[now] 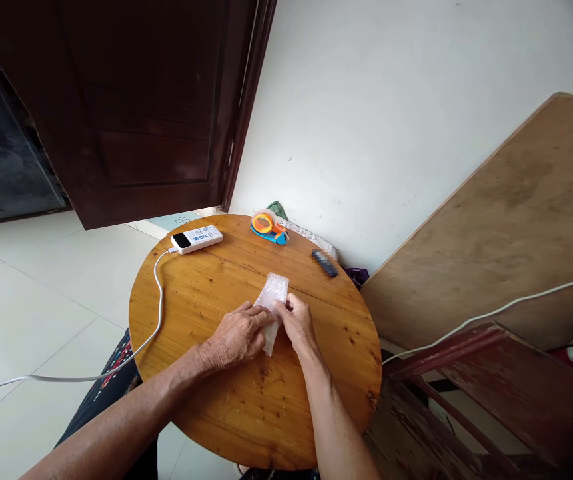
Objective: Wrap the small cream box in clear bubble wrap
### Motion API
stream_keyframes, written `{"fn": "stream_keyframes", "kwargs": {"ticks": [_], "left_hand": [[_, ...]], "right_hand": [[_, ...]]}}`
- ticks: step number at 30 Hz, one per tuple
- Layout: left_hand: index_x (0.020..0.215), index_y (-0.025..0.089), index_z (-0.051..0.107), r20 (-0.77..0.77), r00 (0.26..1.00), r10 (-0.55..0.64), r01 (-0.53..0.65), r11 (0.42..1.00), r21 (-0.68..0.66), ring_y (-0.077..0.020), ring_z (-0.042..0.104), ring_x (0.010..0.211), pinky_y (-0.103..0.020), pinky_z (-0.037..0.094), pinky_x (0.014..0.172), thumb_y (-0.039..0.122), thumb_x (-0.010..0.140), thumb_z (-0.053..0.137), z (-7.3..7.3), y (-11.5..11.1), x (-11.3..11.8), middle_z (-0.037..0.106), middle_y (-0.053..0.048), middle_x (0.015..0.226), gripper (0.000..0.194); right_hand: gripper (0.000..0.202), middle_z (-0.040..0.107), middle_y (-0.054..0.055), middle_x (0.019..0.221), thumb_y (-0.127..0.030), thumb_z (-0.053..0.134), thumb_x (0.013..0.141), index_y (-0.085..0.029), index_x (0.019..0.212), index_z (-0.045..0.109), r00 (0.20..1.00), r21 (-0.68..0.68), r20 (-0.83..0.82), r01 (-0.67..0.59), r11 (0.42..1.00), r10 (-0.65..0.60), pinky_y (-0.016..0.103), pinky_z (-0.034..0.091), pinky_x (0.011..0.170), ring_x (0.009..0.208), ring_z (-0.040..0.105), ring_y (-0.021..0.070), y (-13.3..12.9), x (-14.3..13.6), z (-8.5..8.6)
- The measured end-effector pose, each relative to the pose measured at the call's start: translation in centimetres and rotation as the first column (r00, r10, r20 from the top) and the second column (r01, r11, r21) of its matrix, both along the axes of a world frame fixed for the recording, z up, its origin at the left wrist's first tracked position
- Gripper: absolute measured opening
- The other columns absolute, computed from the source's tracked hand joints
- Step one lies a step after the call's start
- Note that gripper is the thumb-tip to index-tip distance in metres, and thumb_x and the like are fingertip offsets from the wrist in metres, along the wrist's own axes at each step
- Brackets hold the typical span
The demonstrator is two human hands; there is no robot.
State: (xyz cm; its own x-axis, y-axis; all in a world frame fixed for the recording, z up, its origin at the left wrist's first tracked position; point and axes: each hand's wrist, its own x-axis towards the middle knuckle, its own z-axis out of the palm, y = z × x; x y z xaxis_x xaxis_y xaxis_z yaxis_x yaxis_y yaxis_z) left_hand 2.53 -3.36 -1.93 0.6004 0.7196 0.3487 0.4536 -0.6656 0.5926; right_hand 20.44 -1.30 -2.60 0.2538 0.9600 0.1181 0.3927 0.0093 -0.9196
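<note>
A narrow piece of bubble wrap lies on the round wooden table, slightly slanted, its lower end showing below my fingers. My left hand rests on its left side, fingers bent and closed over the plastic. From the right, my right hand pinches the wrap's edge between thumb and curled fingers. Both hands meet near the middle of the piece. Whether anything is wrapped inside, I cannot tell.
At the table's back left is a white power bank with a white cable running off left. A tape dispenser and a blurred dark object sit at the back. A wooden board leans against the wall at right.
</note>
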Motion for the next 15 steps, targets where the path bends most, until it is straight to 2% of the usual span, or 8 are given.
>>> {"fn": "stream_keyframes", "kwargs": {"ticks": [5,11,15], "left_hand": [[0.122,0.02,0.063,0.015,1.0,0.019,-0.018,0.999,-0.034,-0.0248,0.057,0.098,-0.037,0.049,0.09,0.007,0.076,0.046,0.17,-0.12,0.08,0.069,-0.004,0.118,0.05],[0.121,0.021,0.063,0.015,1.0,0.024,-0.022,0.996,-0.081,-0.0251,0.057,0.099,-0.038,0.049,0.09,0.007,0.076,0.046,0.62,-0.34,0.08,0.069,-0.004,0.12,0.05],[0.119,0.021,0.064,0.032,0.999,0.028,-0.025,0.997,-0.073,-0.0248,0.057,0.098,-0.037,0.049,0.089,0.006,0.075,0.047,0.32,-0.21,0.15,0.07,-0.004,0.118,0.049]], "right_hand": [[0.031,0.055,-0.004,0.059,-0.048,0.066,0.069,-0.018,0.074,0.06,0.988,-0.008,-0.151,-0.017,1.0,0.016,0.023,0.036,0.051,0.055,0.044,0.0121,0.22,-0.44,0.37],[0.029,0.053,-0.004,0.059,-0.046,0.067,0.066,-0.019,0.071,0.058,0.969,0.005,-0.247,0.007,1.0,-0.005,0.023,0.037,0.052,0.056,0.043,0.012,0.05,-0.68,0.86],[0.036,0.047,-0.005,0.055,-0.052,0.069,0.067,-0.02,0.064,0.054,0.966,0.013,-0.258,0.025,1.0,-0.021,0.023,0.033,0.05,0.055,0.038,0.0112,0.19,-0.64,0.61]]}}
